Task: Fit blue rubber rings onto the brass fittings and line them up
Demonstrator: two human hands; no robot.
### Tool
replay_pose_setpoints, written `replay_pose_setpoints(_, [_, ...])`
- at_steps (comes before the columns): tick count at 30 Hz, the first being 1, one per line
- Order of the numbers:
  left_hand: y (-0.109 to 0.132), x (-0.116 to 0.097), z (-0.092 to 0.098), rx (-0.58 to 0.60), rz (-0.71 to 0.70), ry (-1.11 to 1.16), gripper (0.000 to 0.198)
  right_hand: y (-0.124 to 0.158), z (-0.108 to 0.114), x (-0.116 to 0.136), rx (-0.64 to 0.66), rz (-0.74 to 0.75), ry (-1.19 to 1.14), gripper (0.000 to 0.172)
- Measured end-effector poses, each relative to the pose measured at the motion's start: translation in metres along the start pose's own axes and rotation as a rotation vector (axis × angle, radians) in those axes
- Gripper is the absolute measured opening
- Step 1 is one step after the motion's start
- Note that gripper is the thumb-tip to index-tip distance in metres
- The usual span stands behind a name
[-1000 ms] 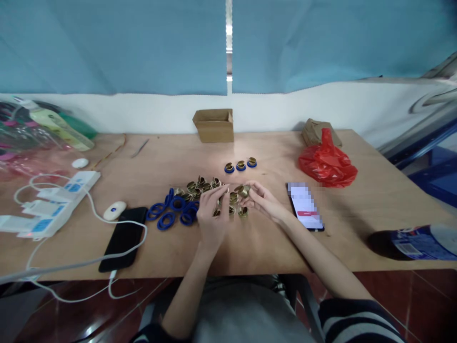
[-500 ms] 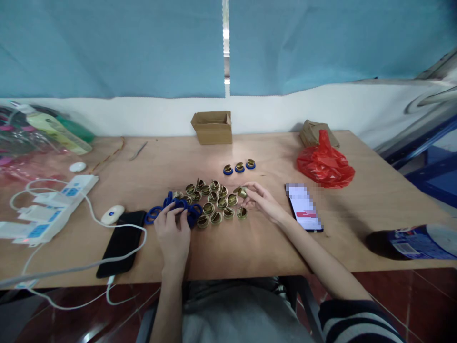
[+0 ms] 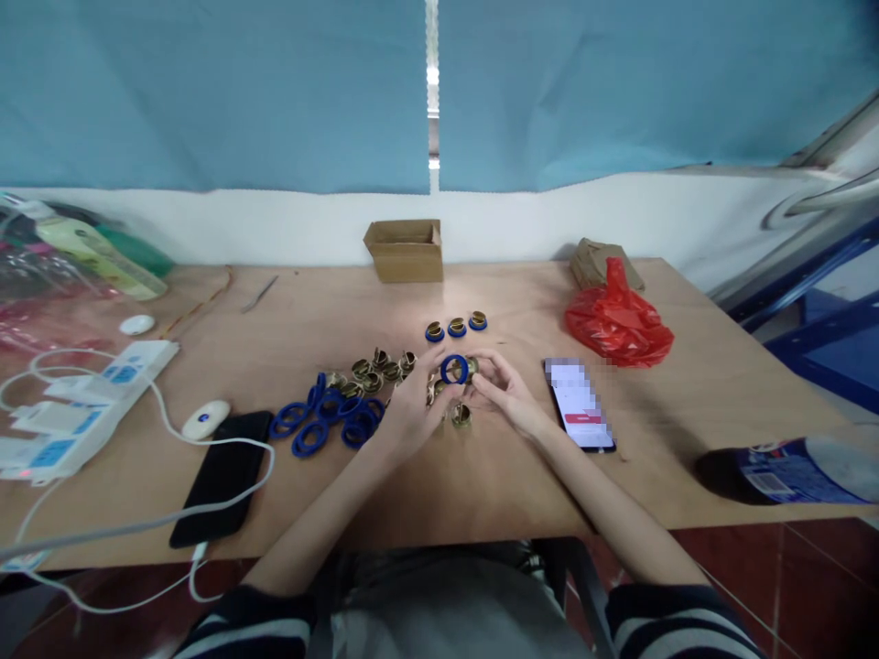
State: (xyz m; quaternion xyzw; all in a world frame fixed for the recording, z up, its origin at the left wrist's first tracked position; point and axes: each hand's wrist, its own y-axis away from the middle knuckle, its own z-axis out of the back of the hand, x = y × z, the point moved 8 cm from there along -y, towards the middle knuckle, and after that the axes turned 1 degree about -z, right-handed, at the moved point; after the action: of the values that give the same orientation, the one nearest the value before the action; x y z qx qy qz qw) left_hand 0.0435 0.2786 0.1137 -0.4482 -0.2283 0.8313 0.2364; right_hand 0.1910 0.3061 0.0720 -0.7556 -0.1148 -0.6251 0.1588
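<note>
Between the fingers of my left hand (image 3: 416, 403) is a blue ring (image 3: 445, 370), held upright. My right hand (image 3: 508, 394) pinches a round brass-coloured metal fitting (image 3: 472, 368) right beside the ring; whether the two touch I cannot tell. Several similar brass fittings (image 3: 372, 382) are grouped on the table, some hidden behind my left hand, and one fitting (image 3: 461, 415) lies just below my hands. To the left is a loose pile of blue rings (image 3: 310, 437). Farther back, three fittings with blue rings around their bases (image 3: 457, 327) stand in a row.
A small cardboard box (image 3: 409, 264) stands at the wall. On the right are a lit phone (image 3: 578, 407), a red plastic bag (image 3: 618, 320) and a bottle lying down (image 3: 775, 471). At left, a power strip (image 3: 103, 403), white cables and a dark phone (image 3: 223, 476).
My left hand has moved right from the ring pile, bringing a blue ring up to the fitting in my right hand. My right hand has stayed nearly in place.
</note>
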Motion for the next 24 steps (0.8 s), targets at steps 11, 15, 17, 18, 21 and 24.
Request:
replay_pose_setpoints(11, [0.010,0.021,-0.019,-0.023,0.100,0.065,0.038,-0.002,0.000,-0.005,-0.028,0.037,0.174,0.035])
replay_pose_setpoints(15, [0.015,0.021,-0.019,-0.044,0.012,0.017,0.037,-0.001,-0.005,-0.012,-0.021,0.003,0.267,0.039])
replay_pose_setpoints(17, [0.018,0.020,-0.019,-0.049,-0.004,0.018,0.039,-0.001,-0.006,-0.013,-0.006,0.011,0.270,0.041])
replay_pose_setpoints(18, [0.018,0.022,-0.020,-0.035,0.013,0.037,0.042,-0.001,-0.007,-0.012,-0.003,0.026,0.276,0.041])
replay_pose_setpoints(21, [0.019,0.028,-0.025,0.030,0.128,0.182,0.056,-0.002,-0.002,-0.009,-0.030,0.055,0.318,0.040])
replay_pose_setpoints(24, [0.019,0.036,-0.029,0.062,0.258,0.385,0.056,-0.003,0.004,-0.007,-0.081,0.071,0.362,0.040])
